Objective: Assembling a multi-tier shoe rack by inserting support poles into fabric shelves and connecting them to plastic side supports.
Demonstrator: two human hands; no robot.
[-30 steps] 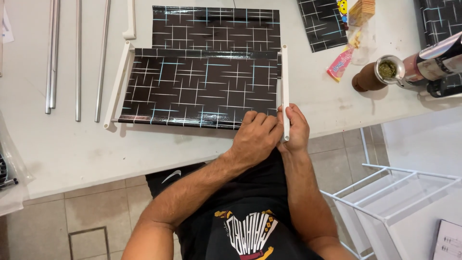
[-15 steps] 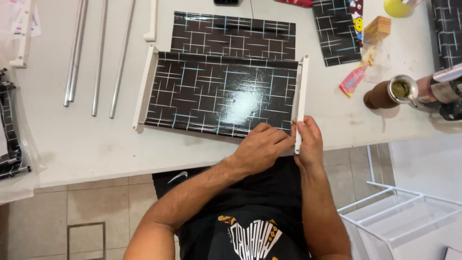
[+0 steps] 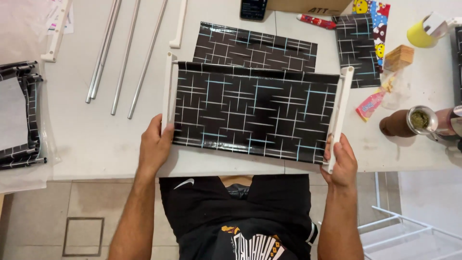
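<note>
Here both hands (image 3: pixel 155 144) (image 3: pixel 340 161) grip the white end rails of a black line-patterned shelf panel (image 3: pixel 255 110).

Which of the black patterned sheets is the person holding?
The large front sheet with white bars at both ends, gripped by the left hand and right hand; the others lie flat, untouched.

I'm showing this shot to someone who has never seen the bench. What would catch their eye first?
The black panel with thin white and blue lines, mid-table, held by its white side rails: left hand on one rail, right hand on the other. Next, the metal rods lying at upper left, and the bright yellow cup at the far right corner.
</note>
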